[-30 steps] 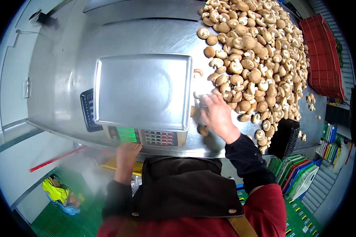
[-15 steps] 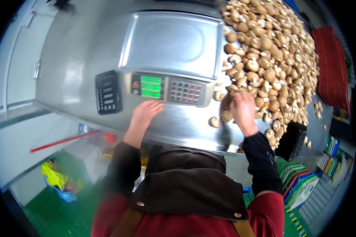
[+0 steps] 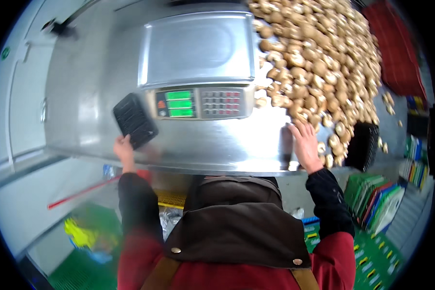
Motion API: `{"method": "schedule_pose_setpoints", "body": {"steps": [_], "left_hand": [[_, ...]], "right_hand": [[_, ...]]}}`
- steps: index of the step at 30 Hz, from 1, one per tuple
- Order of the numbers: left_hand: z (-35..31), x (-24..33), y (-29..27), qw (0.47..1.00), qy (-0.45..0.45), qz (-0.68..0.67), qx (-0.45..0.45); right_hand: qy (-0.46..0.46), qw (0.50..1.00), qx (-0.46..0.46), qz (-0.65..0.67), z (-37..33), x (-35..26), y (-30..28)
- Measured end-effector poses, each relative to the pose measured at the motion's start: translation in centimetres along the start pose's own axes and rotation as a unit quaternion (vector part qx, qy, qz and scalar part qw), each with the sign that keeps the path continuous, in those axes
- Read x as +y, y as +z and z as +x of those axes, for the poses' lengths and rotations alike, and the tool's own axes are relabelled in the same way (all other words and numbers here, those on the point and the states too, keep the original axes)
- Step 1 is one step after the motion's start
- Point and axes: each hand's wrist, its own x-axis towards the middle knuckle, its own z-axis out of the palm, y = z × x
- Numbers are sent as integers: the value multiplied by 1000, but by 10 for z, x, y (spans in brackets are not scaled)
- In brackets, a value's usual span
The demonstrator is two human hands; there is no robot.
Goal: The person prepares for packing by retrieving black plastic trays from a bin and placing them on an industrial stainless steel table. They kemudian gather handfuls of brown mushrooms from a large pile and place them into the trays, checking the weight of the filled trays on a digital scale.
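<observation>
A black plastic tray [image 3: 135,122] sits askew left of the scale, its near edge pinched by my left hand [image 3: 125,149]. My right hand [image 3: 305,145] lies at the near edge of a large heap of brown mushrooms [image 3: 319,67], with its fingers stretched out and touching the nearest ones. The digital scale [image 3: 198,50] stands between the tray and the heap, with a bare steel platform and a lit green display on its near side.
Everything stands on a steel table [image 3: 212,145] whose near edge runs along my apron. A second black tray [image 3: 363,145] is tilted against the heap at the right. A red crate [image 3: 396,48] lies beyond it. Colourful flat panels [image 3: 374,200] lean below the table.
My left hand has moved left from the scale's front and taken hold of the tray, which has turned. My right hand has drawn slightly toward me and its fingers have spread out.
</observation>
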Motion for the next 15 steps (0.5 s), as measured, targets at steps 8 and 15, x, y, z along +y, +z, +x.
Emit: {"method": "schedule_pose_setpoints", "body": {"steps": [8, 15], "left_hand": [[-120, 144, -53, 935, 283, -167, -130], [-224, 254, 5, 786, 476, -157, -363]], "right_hand": [[160, 817, 23, 554, 20, -98, -80], [366, 685, -75, 626, -19, -110, -64]]}}
